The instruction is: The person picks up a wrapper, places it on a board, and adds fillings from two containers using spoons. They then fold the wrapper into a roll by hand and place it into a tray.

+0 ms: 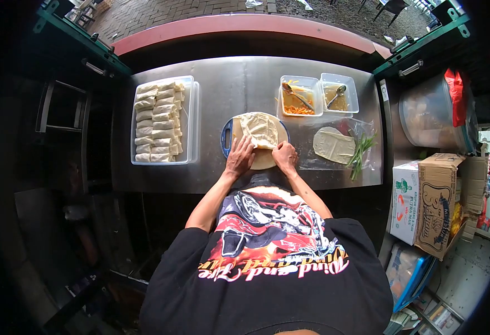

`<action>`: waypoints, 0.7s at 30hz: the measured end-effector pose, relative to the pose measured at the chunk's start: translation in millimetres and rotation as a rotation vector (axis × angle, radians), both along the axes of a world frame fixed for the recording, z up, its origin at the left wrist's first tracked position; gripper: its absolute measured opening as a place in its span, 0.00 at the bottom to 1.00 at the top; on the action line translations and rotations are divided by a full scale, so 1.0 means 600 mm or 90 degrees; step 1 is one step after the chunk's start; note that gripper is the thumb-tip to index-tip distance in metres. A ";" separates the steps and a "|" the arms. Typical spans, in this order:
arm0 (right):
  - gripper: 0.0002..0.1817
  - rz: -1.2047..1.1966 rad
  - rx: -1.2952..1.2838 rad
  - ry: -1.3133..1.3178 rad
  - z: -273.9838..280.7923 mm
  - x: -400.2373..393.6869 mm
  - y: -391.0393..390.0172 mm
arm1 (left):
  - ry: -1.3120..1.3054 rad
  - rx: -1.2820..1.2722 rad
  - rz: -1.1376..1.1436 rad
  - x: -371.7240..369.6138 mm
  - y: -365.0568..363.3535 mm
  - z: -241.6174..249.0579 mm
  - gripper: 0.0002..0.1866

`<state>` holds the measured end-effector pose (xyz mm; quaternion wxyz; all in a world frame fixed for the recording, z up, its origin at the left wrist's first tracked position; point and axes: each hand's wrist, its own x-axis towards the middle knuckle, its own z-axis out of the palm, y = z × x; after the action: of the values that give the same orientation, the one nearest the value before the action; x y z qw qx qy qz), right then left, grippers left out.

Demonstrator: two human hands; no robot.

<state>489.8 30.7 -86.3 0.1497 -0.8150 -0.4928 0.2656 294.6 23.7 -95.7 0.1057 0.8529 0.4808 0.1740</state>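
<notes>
A pale, thin spring roll wrapper (260, 127) lies on a round cutting board (227, 146) with a blue rim, its near edge folded over. My left hand (240, 157) grips the left side of this near edge, fingertips resting on the dough and thumb partly hidden. At the right side, the curled fingers of my right hand (285, 157) pinch the edge; the exact grip is hard to see. Any filling under the fold is hidden. To the right, another flat wrapper (333, 145) lies on a clear plastic sheet (312, 163) beside green chillies or scallions (362, 156).
A plastic tub (190, 156) at left holds several rows of finished rolls (160, 124). Behind the board, right, stand a container of orange shreds (299, 110) with a spoon and a container of pale liquid (339, 104) with another spoon. Cardboard boxes (436, 201) stack right of the steel table (217, 72).
</notes>
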 end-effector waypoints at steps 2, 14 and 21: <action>0.10 -0.026 -0.003 0.010 -0.001 0.002 0.003 | -0.014 0.005 0.040 0.001 0.000 0.007 0.19; 0.15 -0.092 0.192 0.232 -0.063 0.003 0.006 | 0.006 0.032 0.037 -0.004 -0.002 -0.015 0.25; 0.13 0.234 0.347 0.096 0.006 -0.034 0.017 | 0.027 0.036 0.021 -0.002 -0.001 0.005 0.20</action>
<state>469.2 40.7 -82.6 0.3476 -0.6206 -0.6719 0.2065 293.3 23.3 -93.0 0.0689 0.8510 0.4918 0.1711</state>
